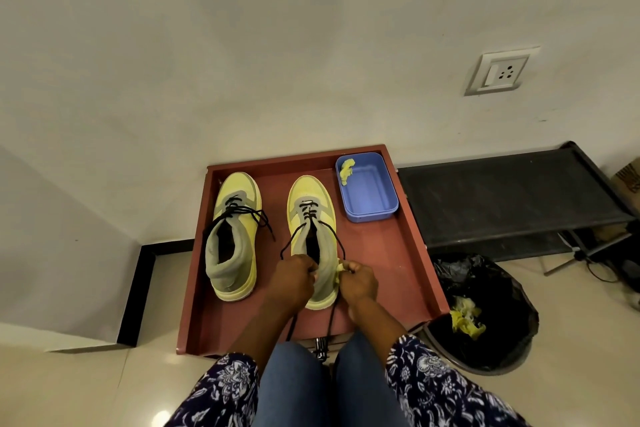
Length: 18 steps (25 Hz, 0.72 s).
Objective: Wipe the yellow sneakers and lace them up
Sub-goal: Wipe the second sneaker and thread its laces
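Head view showed our left hand (292, 279) and right hand (358, 279) each pinching the right yellow canvas sneaker's (313, 239) thin, limp black lace (341, 248), best gripped near its ends.

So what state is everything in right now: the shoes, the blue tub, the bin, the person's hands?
Left sneaker: upright, laced, lace ends loose.
Right sneaker: upright, lacing under way.
Left hand: fingers grip one black lace.
Right hand: grips the other lace and a yellow scrap.
Blue tub: open, yellow wad in corner.
Bin: open, black liner, crumpled yellow wipes inside.
Red tray: holds sneakers and tub.
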Available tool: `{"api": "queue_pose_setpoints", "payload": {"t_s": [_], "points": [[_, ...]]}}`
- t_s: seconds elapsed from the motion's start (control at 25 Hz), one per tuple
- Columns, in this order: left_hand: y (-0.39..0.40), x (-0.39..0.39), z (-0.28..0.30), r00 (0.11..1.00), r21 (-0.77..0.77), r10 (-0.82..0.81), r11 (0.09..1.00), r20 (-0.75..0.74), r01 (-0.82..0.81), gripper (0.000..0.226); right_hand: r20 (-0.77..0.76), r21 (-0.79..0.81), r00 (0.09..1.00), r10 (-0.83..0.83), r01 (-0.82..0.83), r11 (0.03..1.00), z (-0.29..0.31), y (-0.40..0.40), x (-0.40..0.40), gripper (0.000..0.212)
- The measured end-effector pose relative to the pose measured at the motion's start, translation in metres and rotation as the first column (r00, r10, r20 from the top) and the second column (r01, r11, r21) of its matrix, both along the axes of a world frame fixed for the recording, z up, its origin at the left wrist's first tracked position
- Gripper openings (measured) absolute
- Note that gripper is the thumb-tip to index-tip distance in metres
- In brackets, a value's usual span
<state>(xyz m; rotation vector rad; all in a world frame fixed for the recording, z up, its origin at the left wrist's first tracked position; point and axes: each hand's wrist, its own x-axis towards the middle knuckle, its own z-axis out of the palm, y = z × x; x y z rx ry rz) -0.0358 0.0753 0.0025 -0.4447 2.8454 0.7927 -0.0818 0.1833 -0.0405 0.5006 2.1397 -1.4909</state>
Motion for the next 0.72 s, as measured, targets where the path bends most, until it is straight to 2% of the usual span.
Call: {"api": "queue_pose_setpoints", "payload": {"t_s": [0.12,0.36,0.52,0.6,0.64,0.72], "points": [[0.002,0.004,-0.007,0.999,-0.029,-0.045,0.999,-0.023,0.044,0.026,-0.039,0.043,0.999,0.028,-0.027,0.999,-0.003,0.000,0.008,0.032],[0.003,0.004,-0.005,0.996,-0.027,-0.064,0.998,-0.063,0.062,0.030,-0.128,0.193,0.985,0.120,-0.094,0.977,-0.024,-0.007,0.056,0.019],[0.006,0.003,-0.004,0.998,-0.024,-0.054,0.998,-0.044,0.053,0.038,-0.040,0.090,0.999,0.009,-0.006,0.996,-0.033,-0.018,0.060,0.022],[0.007,0.003,-0.002,0.997,-0.021,-0.069,0.997,-0.039,0.068,0.038,-0.050,0.065,0.997,-0.067,0.070,0.995,-0.020,-0.013,0.049,0.020],[0.006,0.003,-0.002,0.996,-0.017,-0.077,0.997,-0.036,0.076,0.039,-0.076,0.101,0.996,-0.053,0.061,0.993,-0.015,-0.011,0.044,0.021],[0.005,0.004,0.001,0.996,-0.004,-0.084,0.996,-0.043,0.084,0.054,-0.035,0.105,0.999,-0.009,0.013,0.994,-0.005,-0.008,0.025,0.026]]}}
